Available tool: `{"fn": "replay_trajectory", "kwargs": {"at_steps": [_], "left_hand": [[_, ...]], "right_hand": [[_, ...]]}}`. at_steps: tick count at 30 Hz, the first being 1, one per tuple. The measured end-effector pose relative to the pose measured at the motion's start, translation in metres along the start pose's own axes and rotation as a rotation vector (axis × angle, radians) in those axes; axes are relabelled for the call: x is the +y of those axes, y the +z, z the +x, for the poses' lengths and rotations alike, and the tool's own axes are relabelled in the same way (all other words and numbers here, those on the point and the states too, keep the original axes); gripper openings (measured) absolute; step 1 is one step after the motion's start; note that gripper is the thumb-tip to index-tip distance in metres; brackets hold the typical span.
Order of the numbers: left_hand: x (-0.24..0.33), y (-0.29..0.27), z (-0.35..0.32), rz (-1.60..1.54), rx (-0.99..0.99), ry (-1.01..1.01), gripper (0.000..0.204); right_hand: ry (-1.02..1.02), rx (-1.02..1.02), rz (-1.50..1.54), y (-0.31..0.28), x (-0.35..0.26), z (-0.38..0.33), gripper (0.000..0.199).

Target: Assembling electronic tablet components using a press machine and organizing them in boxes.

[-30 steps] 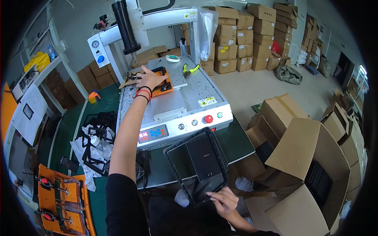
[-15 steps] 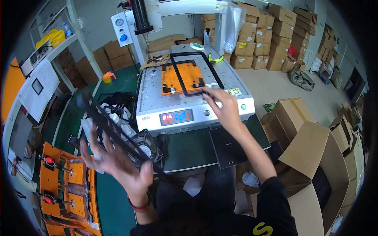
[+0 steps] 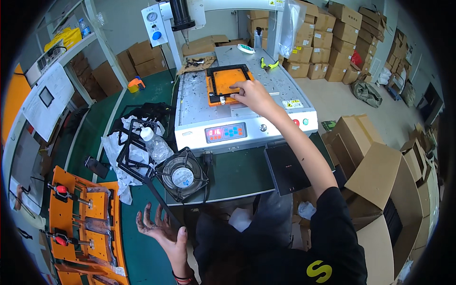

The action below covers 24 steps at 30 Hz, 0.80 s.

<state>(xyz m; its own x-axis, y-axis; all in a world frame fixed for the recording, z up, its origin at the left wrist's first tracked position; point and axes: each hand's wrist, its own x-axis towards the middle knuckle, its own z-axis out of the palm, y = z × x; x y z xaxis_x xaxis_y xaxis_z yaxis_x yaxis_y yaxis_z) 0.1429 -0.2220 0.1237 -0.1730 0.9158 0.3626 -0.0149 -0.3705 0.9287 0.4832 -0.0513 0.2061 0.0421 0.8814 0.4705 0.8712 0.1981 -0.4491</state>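
Note:
A thin black rectangular frame (image 3: 213, 84) lies on the orange fixture plate (image 3: 225, 81) on the machine's bed. My right hand (image 3: 251, 95) reaches over it, with thumb and forefinger closed at the frame's near edge. Low on the left, my left hand (image 3: 164, 235) has its fingers spread and palm up; dark smudges mark the fingertips. Several black frames (image 3: 124, 154) stand in a tilted bunch over the bench, and one long bar runs down from them to behind my left thumb. Whether that hand bears their weight, I cannot tell.
A black nozzle head (image 3: 181, 16) hangs above the grey machine bed (image 3: 194, 107). On the green bench are a fan (image 3: 183, 175), a clear bottle (image 3: 156, 145) and orange clamp fixtures (image 3: 71, 213). Green-handled pliers (image 3: 269, 64) lie on the bed. Open cartons (image 3: 380, 175) stand right.
The black frame, held tilted up over the fixture before, now lies on the orange plate. My right hand moved farther away with it; my left hand dropped lower, and the bunch of frames swung upright.

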Motion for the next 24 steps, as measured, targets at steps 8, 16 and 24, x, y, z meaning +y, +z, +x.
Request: {"fn": "replay_trajectory", "kwargs": {"at_steps": [8,16,24], "left_hand": [[0.005,0.016,0.002,-0.091,-0.075,-0.021,0.106],[0.003,0.049,-0.001,-0.199,-0.267,-0.055,0.096],[0.004,0.071,-0.011,-0.244,-0.476,-0.025,0.106]], "right_hand": [[0.135,0.529,0.024,-0.023,0.041,-0.099,0.022],[0.308,0.219,-0.22,-0.056,0.064,-0.188,0.034],[0.384,0.113,-0.388,-0.072,0.05,-0.178,0.05]]}}
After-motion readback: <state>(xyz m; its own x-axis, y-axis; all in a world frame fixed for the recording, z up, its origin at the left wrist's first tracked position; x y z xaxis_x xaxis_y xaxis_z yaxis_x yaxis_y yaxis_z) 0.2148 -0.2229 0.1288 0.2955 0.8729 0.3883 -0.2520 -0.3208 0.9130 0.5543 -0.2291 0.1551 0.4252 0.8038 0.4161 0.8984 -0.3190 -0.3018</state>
